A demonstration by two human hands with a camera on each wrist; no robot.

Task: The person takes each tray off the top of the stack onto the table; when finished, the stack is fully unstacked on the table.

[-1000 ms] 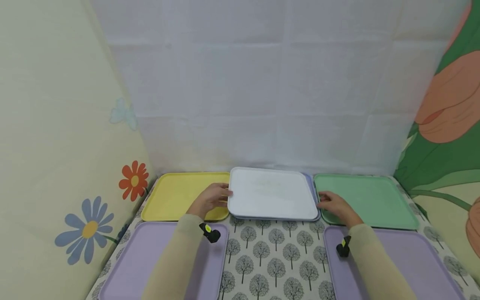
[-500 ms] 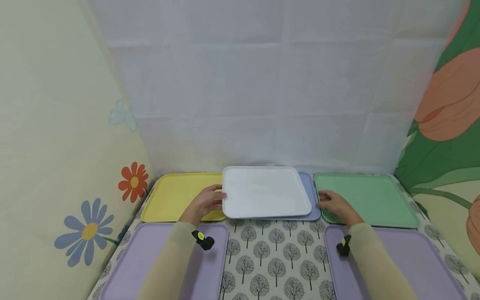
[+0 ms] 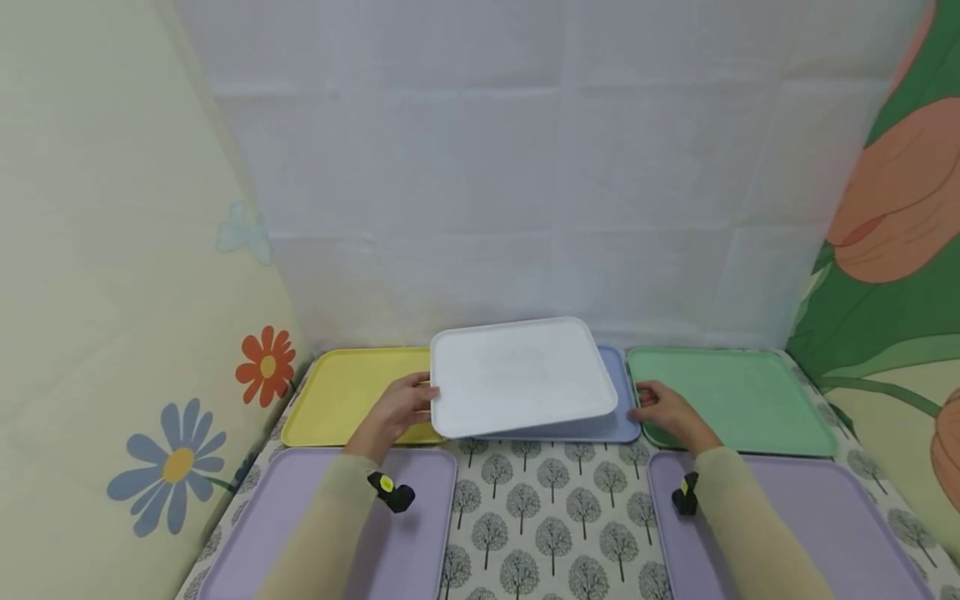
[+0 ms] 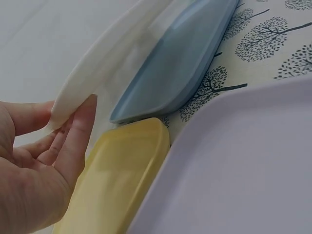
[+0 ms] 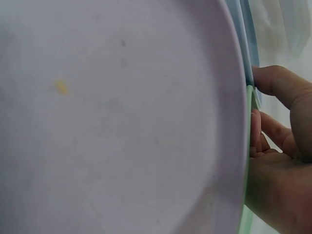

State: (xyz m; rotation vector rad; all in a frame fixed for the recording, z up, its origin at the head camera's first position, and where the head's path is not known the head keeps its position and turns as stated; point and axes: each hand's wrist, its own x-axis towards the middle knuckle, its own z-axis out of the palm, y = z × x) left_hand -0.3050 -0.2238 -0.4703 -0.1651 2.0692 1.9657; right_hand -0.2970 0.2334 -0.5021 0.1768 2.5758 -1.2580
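Observation:
My left hand (image 3: 397, 408) pinches the left edge of a white tray (image 3: 525, 375), thumb and fingers on either side of its rim in the left wrist view. The white tray is lifted and tilted over a blue tray (image 3: 588, 429), hiding much of it. My right hand (image 3: 671, 417) is at the blue tray's right edge, over the left side of a green tray (image 3: 750, 400). Its thumb (image 5: 275, 80) touches the blue rim in the right wrist view, and its other fingers are loosely bent, partly hidden.
A yellow tray (image 3: 352, 392) lies at the back left. Two purple trays lie in front, the left tray (image 3: 277, 517) and the right tray (image 3: 832, 517) under my forearms. Tree-patterned cloth (image 3: 551, 517) shows between them. A white sheet (image 3: 525, 167) hangs behind.
The white tray has moved left and risen off the blue tray, its right side tipping up, uncovering more blue. My left hand has moved left with it. My right hand stays nearly still.

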